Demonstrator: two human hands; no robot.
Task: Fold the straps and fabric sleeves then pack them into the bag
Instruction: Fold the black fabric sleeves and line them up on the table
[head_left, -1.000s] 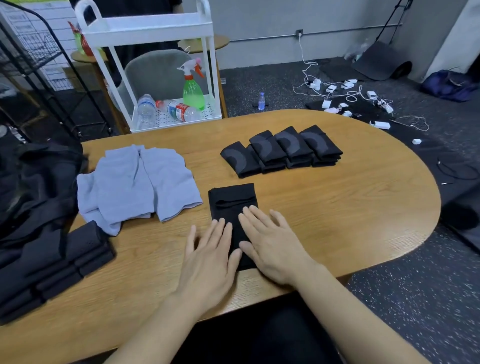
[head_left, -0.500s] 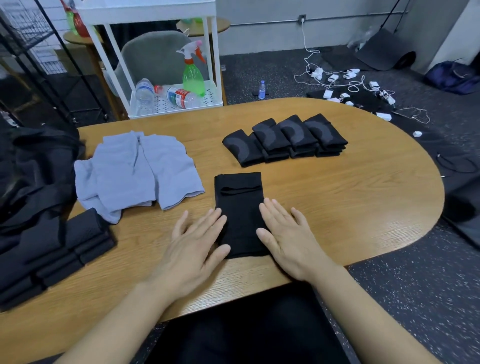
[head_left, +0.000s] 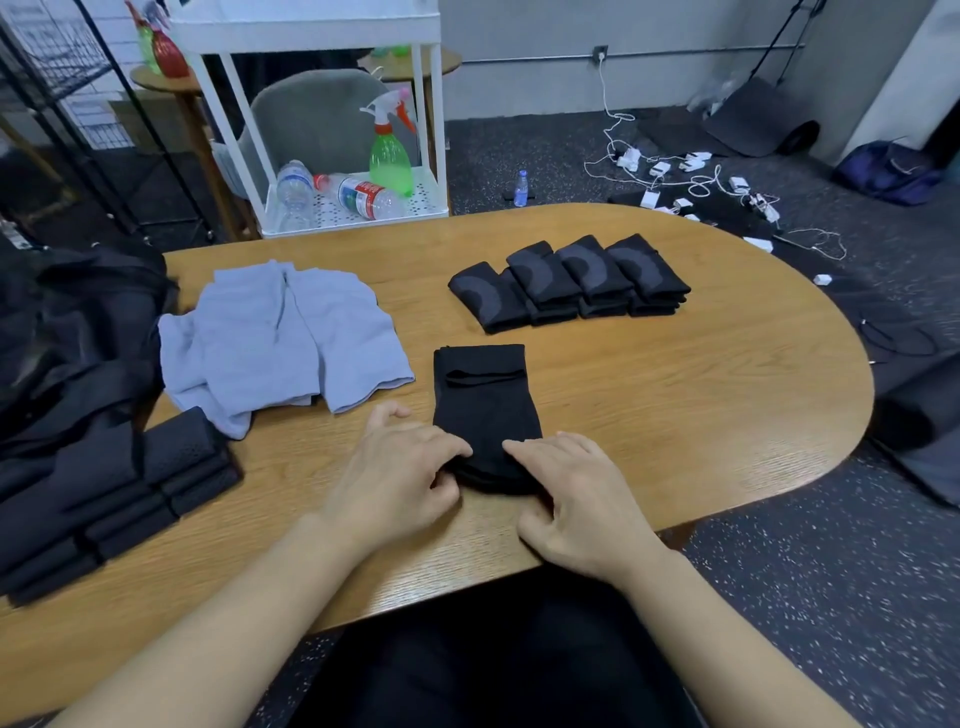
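I see both hands, flat a sec ago, now curl — left hand (head_left: 400, 467) & right hand (head_left: 576, 499) pinch the black sleeve (head_left: 483, 410) near edge — next fold's starting, I reckon.

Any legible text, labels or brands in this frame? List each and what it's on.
None legible.
Red label on the lying water bottle: print too small and blurred to read.
Paper sheet behind the wire rack, upper left: lines of print, blurred.
Folded black sleeves: grey curved pattern only, no lettering.
Spray bottle: no label visible.
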